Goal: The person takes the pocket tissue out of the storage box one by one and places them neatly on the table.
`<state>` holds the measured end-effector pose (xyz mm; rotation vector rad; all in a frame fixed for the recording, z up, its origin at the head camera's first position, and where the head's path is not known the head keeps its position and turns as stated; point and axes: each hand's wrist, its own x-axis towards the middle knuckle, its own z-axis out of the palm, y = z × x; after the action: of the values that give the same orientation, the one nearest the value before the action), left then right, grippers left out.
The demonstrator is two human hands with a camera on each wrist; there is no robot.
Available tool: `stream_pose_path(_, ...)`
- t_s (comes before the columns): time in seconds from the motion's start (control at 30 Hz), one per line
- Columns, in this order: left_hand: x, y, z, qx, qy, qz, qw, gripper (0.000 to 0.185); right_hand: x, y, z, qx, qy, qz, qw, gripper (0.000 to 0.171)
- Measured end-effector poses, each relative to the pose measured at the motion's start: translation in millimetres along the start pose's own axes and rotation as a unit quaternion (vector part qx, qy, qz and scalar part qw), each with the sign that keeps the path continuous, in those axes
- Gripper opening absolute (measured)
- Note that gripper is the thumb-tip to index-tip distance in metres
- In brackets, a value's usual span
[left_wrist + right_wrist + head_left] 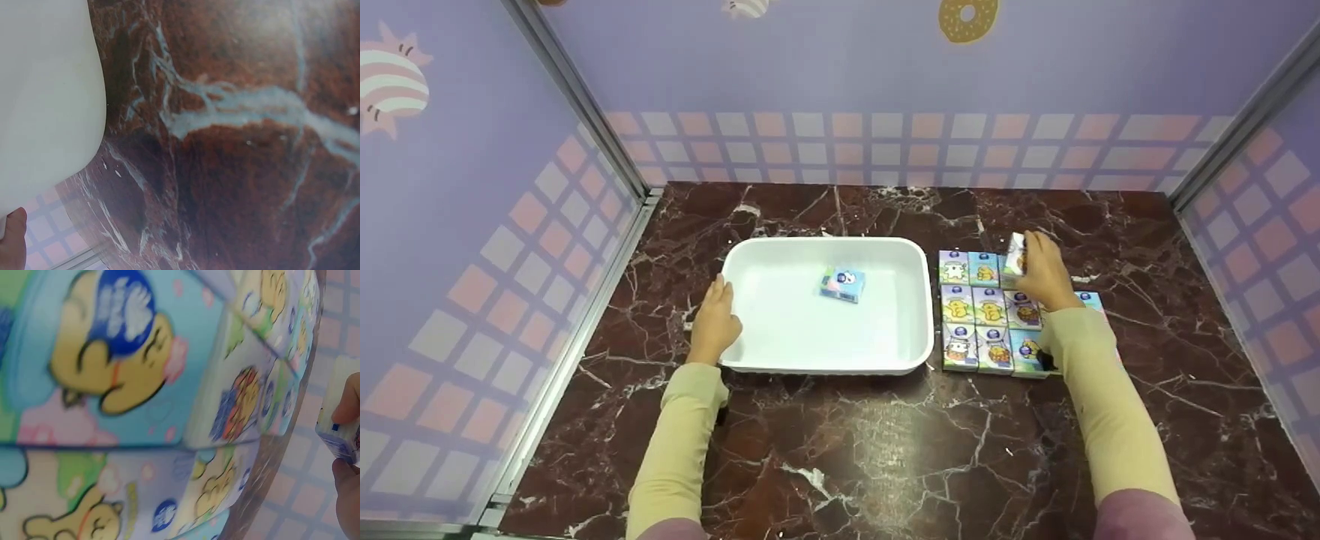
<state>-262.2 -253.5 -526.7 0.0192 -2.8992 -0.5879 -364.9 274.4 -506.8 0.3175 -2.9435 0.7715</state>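
My right hand pinches a small tissue pack between thumb and fingers, lifted over the back of a block of packs. In the right wrist view the same pack is tilted between the fingertips. My left hand rests with fairly straight fingers along the left rim of a white plastic basin. One finger shows beside the basin's wall in the left wrist view. Inside the basin lies one blue tissue pack. The standing packs carry cartoon animals; my right forearm hides several of them.
The basin and the packs stand side by side on a dark red marbled tabletop. Purple panels with a pink-and-white check close off the back and both sides. A metal strip runs along the left edge.
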Motion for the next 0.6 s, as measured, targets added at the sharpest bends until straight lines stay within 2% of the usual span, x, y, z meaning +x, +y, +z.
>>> stream_pose_path(0.3,1.3,-2.6,1.8,0.0,0.012,0.01,0.9999,0.057,-15,28,-11,-0.004,-0.006,0.036,0.999,0.085)
stream_pose_path(0.47,1.0,-2.2,1.0,0.002,0.013,0.01,0.9999,0.057,-18,35,-15,-0.005,-0.018,0.051,0.999,0.084)
stream_pose_path(0.6,0.8,-1.5,0.8,0.003,0.004,0.005,1.0,0.058,-20,38,-16,-0.028,-0.026,0.057,0.998,0.083)
